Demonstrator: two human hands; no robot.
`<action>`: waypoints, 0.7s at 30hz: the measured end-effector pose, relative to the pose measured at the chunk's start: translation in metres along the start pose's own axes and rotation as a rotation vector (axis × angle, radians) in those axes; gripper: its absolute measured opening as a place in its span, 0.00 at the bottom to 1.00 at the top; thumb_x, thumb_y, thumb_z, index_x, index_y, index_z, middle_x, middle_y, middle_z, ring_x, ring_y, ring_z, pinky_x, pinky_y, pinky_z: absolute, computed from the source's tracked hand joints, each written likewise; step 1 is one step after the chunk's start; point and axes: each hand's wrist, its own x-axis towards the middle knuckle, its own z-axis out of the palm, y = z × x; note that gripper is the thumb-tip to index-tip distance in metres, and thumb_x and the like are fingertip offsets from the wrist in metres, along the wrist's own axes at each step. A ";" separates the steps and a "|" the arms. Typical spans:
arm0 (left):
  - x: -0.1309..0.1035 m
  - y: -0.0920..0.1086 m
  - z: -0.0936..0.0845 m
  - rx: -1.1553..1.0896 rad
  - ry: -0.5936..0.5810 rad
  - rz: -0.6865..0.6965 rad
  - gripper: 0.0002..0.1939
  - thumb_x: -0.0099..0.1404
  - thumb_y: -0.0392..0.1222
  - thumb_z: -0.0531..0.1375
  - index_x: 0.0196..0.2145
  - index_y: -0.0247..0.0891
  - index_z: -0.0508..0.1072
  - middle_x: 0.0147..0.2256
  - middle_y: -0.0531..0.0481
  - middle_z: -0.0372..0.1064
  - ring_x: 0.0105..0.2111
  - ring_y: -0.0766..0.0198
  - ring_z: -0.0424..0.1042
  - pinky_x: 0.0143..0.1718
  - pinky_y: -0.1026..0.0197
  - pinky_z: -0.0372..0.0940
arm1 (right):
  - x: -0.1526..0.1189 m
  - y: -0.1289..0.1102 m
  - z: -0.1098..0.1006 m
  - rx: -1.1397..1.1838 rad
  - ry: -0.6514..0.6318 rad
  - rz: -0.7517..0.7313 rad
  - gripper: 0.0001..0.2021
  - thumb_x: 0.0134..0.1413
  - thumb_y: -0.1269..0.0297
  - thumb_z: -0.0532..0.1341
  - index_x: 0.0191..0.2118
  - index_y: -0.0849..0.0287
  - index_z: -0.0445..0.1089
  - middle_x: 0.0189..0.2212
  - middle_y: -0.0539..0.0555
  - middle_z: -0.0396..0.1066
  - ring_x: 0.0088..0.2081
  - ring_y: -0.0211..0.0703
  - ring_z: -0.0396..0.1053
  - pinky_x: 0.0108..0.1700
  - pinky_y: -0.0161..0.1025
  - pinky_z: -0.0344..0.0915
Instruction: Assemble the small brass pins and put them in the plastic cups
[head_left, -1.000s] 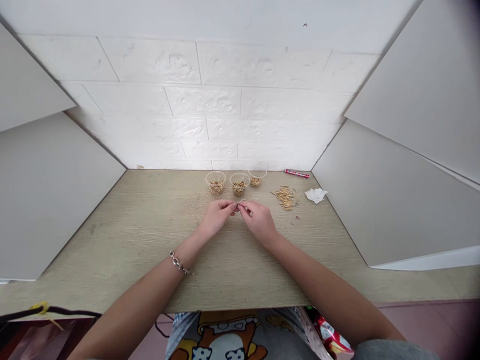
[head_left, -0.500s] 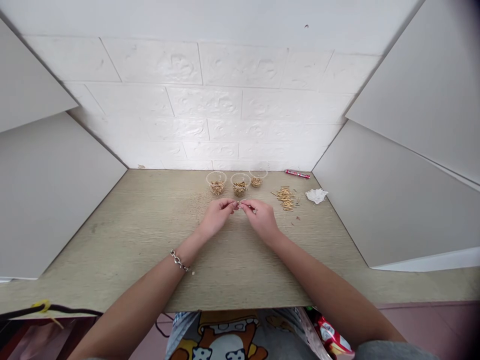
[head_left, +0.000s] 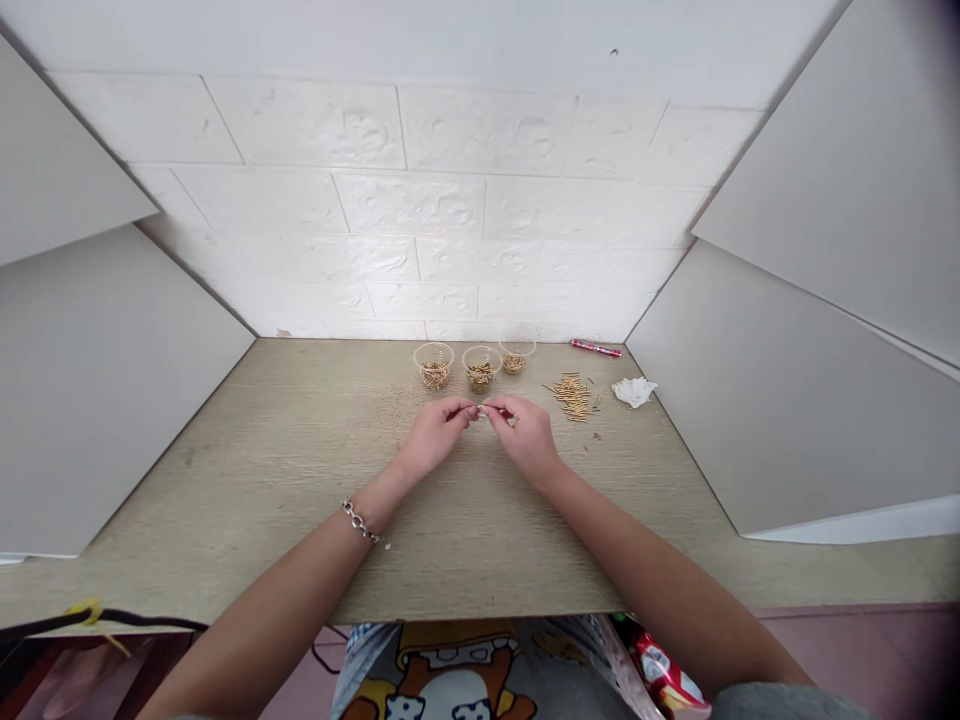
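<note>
My left hand (head_left: pixel 439 432) and my right hand (head_left: pixel 525 435) meet fingertip to fingertip above the middle of the table, both pinched closed. Between the fingertips is something small that I cannot make out. Just beyond them stand a left clear cup (head_left: pixel 434 370), a middle clear cup (head_left: pixel 481 372) and a rear clear cup (head_left: pixel 515 358), each with small gold-coloured pieces inside. A pile of thin gold-coloured sticks (head_left: pixel 574 397) lies to the right of my right hand.
On the wooden table (head_left: pixel 262 450), a red tube-shaped item (head_left: pixel 595 348) lies near the back wall, and crumpled white tissue (head_left: pixel 634 391) lies at the right. Grey panels flank both sides. A dark cable (head_left: pixel 142 620) runs along the front left edge.
The fingertips of both hands have shifted very slightly around the small thing between them. The cups and the pile have not moved.
</note>
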 end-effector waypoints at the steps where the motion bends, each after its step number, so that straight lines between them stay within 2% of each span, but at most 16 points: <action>1: 0.000 0.001 0.000 0.011 0.003 0.004 0.15 0.57 0.48 0.50 0.30 0.36 0.71 0.28 0.51 0.69 0.28 0.67 0.66 0.31 0.65 0.60 | 0.000 0.000 0.000 -0.003 -0.002 0.001 0.07 0.49 0.65 0.54 0.30 0.58 0.69 0.29 0.51 0.70 0.29 0.37 0.65 0.33 0.34 0.61; 8: -0.003 0.007 -0.001 0.104 0.015 0.008 0.14 0.57 0.46 0.49 0.30 0.37 0.71 0.28 0.52 0.70 0.29 0.66 0.66 0.31 0.66 0.59 | 0.000 0.002 0.002 -0.032 -0.007 0.008 0.07 0.48 0.66 0.54 0.29 0.58 0.69 0.28 0.51 0.70 0.27 0.36 0.65 0.31 0.34 0.60; 21: -0.003 0.009 -0.002 0.138 0.006 -0.011 0.14 0.57 0.46 0.49 0.29 0.37 0.71 0.27 0.52 0.69 0.28 0.66 0.65 0.30 0.65 0.59 | -0.001 0.000 0.002 -0.038 -0.010 0.028 0.06 0.47 0.66 0.54 0.27 0.58 0.68 0.24 0.50 0.69 0.25 0.36 0.64 0.29 0.33 0.59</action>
